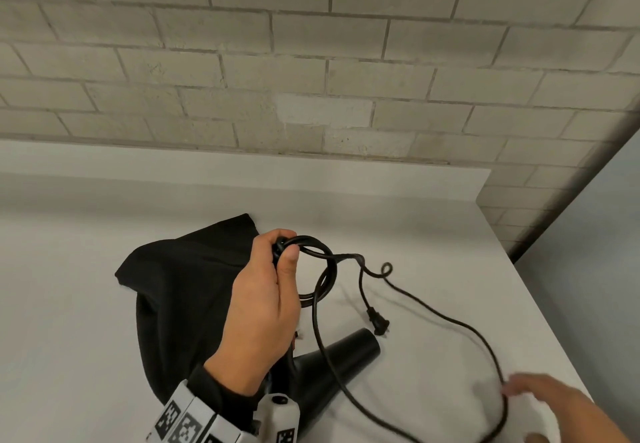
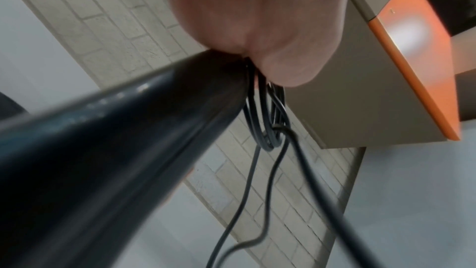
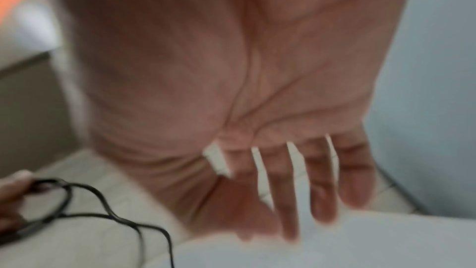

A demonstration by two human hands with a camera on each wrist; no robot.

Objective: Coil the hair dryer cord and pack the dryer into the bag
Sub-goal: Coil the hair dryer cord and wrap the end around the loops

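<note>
The black hair dryer (image 1: 346,352) hangs nozzle-down just over the white table (image 1: 433,234). My left hand (image 1: 284,252) grips its handle end together with a few small loops of the black cord (image 1: 322,269). In the left wrist view the dryer body (image 2: 103,150) and the cord loops (image 2: 268,125) hang below my fist. The rest of the cord trails right across the table, and the plug (image 1: 377,323) lies beside the nozzle. My right hand (image 1: 540,404) is blurred, flat and spread, its fingers (image 3: 319,186) straight, next to the far bend of the cord. The black bag (image 1: 180,286) lies crumpled at left.
A pale brick wall (image 1: 311,61) runs behind the table. The table's right edge (image 1: 554,321) drops off near my right hand. An orange-edged panel (image 2: 412,58) shows in the left wrist view. A wrist camera with markers (image 1: 194,422) sits on my left forearm.
</note>
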